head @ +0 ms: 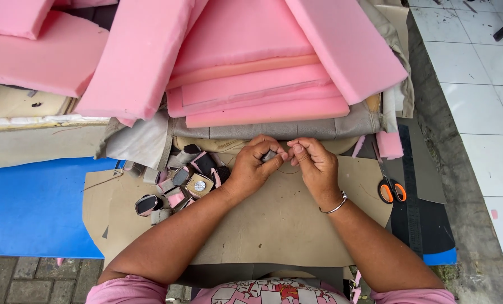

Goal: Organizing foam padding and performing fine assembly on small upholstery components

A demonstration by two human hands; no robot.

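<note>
My left hand (pixel 252 166) pinches a small grey covered button piece (pixel 269 155) between thumb and fingers. My right hand (pixel 314 163), with a thin silver bangle on the wrist, meets it fingertip to fingertip and pinches at the same spot, perhaps on a thin thread that I cannot make out. Both hands hover over a tan cardboard sheet (pixel 274 225). Just left of my left hand lies a heap of several small covered buttons and fabric scraps (pixel 178 186) in grey, black and pink.
Stacked pink foam slabs (pixel 246 67) and grey fabric (pixel 296 129) fill the back. Orange-handled scissors (pixel 391 188) lie to the right on a black strip. A blue mat (pixel 32 208) lies at left, white floor tiles (pixel 482 107) at right, paving bricks below.
</note>
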